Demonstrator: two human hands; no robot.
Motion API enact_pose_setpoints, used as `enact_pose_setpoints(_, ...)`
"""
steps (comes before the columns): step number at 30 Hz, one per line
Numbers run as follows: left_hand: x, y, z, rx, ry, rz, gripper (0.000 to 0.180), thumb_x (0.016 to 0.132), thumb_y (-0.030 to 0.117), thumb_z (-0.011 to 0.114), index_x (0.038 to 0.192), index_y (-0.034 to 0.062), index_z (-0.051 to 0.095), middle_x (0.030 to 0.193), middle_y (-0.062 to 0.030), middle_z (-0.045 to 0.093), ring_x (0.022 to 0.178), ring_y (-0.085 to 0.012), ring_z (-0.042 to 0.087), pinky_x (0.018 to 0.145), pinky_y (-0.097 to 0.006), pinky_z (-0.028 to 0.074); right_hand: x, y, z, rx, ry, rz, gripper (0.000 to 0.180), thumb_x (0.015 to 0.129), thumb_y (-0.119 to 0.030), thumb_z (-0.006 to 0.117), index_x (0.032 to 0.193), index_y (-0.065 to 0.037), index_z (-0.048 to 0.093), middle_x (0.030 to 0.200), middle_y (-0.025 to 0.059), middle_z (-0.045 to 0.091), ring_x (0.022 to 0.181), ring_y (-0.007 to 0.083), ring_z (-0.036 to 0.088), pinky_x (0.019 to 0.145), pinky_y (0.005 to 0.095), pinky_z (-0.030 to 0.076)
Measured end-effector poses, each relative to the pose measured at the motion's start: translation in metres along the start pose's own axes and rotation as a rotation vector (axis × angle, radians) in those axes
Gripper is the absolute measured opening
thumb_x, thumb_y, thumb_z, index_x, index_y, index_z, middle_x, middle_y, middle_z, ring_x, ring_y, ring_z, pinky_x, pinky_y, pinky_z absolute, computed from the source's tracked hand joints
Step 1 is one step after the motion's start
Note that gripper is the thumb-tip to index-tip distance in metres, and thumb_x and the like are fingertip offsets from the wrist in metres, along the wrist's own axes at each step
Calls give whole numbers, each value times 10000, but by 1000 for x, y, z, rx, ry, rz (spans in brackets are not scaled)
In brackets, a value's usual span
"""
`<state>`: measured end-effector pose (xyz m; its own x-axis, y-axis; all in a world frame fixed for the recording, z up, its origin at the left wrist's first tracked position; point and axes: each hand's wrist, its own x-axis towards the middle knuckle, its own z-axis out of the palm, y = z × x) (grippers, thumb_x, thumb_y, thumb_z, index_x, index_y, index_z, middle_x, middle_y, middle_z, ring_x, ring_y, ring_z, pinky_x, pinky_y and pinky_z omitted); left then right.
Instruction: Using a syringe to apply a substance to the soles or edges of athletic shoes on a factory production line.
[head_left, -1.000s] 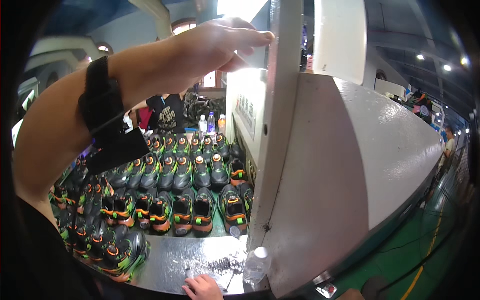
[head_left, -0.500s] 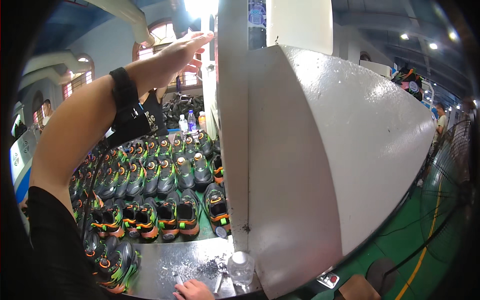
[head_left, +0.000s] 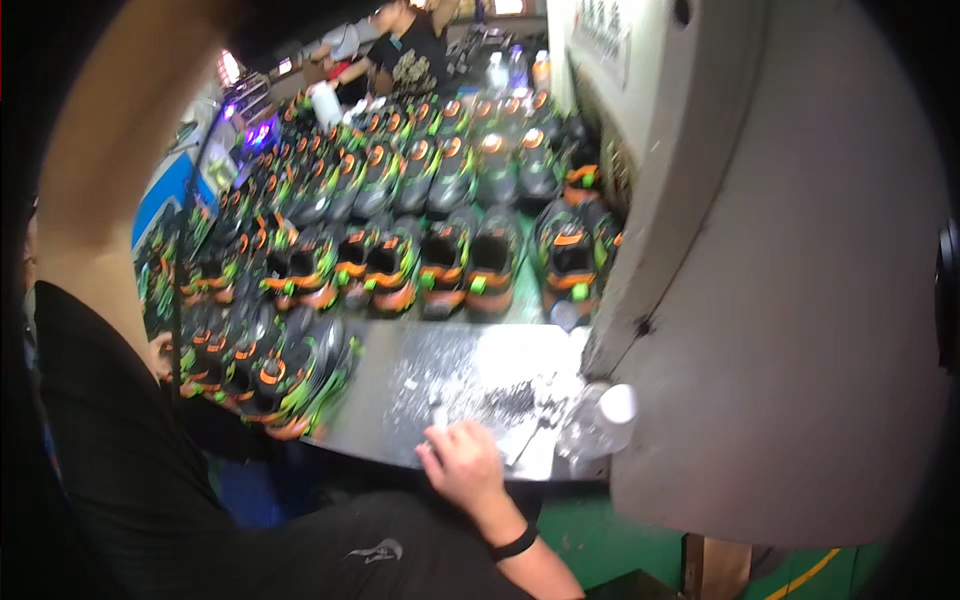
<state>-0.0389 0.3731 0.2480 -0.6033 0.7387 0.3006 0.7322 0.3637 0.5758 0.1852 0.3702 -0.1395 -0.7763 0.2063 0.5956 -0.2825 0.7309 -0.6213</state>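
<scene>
My left arm (head_left: 105, 190) rises along the left side of the view; its hand lies outside the frame. Over the front edge of a metal tabletop (head_left: 375, 365) is my right hand (head_left: 465, 462), its fingers closed around a small pale stick-like piece (head_left: 438, 415), blurred by motion. Dark and light specks are scattered on the metal just beyond the fingers. To the right of this hand stands a clear plastic bottle with a white cap (head_left: 618, 403). Black shoes with green and orange trim (head_left: 300, 365) sit at the left of the metal.
Several rows of similar shoes (head_left: 455, 175) fill the green surface beyond. A large grey machine housing (head_left: 790, 330) blocks the right side. Far back, a person in a black shirt (head_left: 412, 60) reaches over the shoes near a white bottle (head_left: 327, 103). Another hand (head_left: 160, 355) shows at far left.
The view has swung down and left, so shoes, metal top and bottle appear higher and farther right. My raised left hand has gone out of sight. More of my right forearm shows.
</scene>
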Motion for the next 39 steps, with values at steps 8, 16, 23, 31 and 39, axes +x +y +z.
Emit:
enact_pose_setpoints(8,-40,22,13,74,-124,22,748,1004,492,466,1483,-49,274,1495,-248,361,1375,-298,362,1145,-407,269,2,0,-4,94,51,40,226,773,-145,760,962,-88,650,866,90,589,817,309,578,731,409,485)
enact_pose_setpoints(16,-21,220,25,40,-39,721,820,1003,525,454,1486,-103,239,1549,-289,296,1472,-319,285,1234,-414,193,-20,-6,2,48,51,9,260,833,-230,726,1042,-94,653,925,86,640,880,283,631,754,391,509)
enact_pose_setpoints(23,22,219,95,-213,-77,749,826,962,511,540,1478,-79,281,1509,-345,297,1446,-411,273,1194,-472,241,-22,7,6,83,8,28,298,868,-231,681,1116,-80,615,954,89,593,956,289,585,812,404,481)
enact_pose_setpoints(31,50,161,176,-564,-274,723,778,924,444,580,1465,-49,316,1467,-297,363,1399,-382,337,1132,-456,305,-19,9,11,150,30,94,298,805,-221,725,1024,-81,578,960,138,552,961,316,548,832,437,443)
enact_pose_setpoints(39,22,40,144,-711,-220,588,742,886,376,621,1453,-20,352,1425,-248,429,1352,-354,402,1071,-440,368,-29,16,25,92,-7,70,357,856,-234,694,1169,-87,603,1096,157,620,1039,343,582,893,474,470)
